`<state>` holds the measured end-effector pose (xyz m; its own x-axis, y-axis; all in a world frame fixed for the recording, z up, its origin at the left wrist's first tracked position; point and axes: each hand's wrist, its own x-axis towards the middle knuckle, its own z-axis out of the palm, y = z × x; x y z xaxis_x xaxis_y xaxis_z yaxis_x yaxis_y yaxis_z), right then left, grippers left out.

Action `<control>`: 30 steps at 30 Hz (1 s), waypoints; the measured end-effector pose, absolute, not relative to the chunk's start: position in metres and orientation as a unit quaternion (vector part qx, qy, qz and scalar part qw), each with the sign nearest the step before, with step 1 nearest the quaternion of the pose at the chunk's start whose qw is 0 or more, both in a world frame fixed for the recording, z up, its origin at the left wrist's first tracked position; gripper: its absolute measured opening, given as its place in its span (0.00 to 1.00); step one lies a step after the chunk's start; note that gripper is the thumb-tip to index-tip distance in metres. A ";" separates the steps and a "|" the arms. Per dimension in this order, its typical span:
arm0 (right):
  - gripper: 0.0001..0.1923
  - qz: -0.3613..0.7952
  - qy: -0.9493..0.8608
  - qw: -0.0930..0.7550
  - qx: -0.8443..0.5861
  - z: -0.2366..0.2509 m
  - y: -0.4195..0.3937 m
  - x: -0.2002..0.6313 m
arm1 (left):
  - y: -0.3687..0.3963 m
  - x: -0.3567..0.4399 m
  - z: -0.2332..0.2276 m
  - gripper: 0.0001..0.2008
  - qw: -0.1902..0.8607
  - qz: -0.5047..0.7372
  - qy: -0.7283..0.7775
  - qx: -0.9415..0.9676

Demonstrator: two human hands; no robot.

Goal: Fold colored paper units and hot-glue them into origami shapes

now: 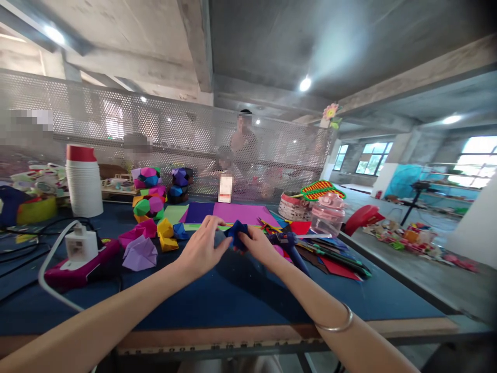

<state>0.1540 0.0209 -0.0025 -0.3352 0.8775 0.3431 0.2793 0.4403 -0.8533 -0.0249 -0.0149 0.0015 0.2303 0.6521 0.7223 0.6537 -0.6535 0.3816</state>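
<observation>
A dark blue folded paper piece point(238, 232) is held up over the middle of the table, between my two hands. My left hand point(204, 244) pinches its left edge with thumb and fingers. From the other side, my right hand point(259, 245) grips it, thumb on the front; the fingers behind are partly hidden. To the left lie folded paper pieces: a lilac one point(140, 254), a yellow one point(166, 234) and a small blue one point(180, 231). A blue glue gun point(291, 246) rests just right of my right hand. Sheets of purple paper point(244, 213) lie behind my hands.
On the left stand a magenta power strip point(83, 267) with a white plug and a stack of paper cups point(83, 181). Multicoloured paper balls point(148, 202) are stacked behind. A clear jar point(328, 215) and a basket point(294, 205) are at right. People sit behind a perforated screen point(174, 129).
</observation>
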 end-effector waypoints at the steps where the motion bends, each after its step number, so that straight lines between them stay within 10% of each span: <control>1: 0.08 0.320 -0.755 0.419 -0.390 -0.003 0.020 0.153 | -0.011 -0.026 -0.001 0.15 -0.054 -0.461 -0.419 -0.780; 16: 0.14 0.165 -0.800 0.407 -0.408 -0.002 0.007 0.145 | 0.007 -0.029 -0.011 0.06 -0.286 -0.493 -0.427 -0.702; 26: 0.13 0.166 -0.762 0.481 -0.400 0.003 0.001 0.141 | 0.007 -0.033 -0.010 0.01 -0.150 -0.460 -0.471 -0.737; 30: 0.08 0.124 -0.768 0.479 -0.406 0.002 0.001 0.141 | 0.004 -0.027 -0.010 0.09 -0.300 -0.484 -0.454 -0.685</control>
<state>0.1410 0.0013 0.0020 -0.2115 0.7428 0.6353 0.5063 0.6392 -0.5789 -0.0271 0.0035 -0.0097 0.1188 0.9129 0.3906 0.3309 -0.4073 0.8512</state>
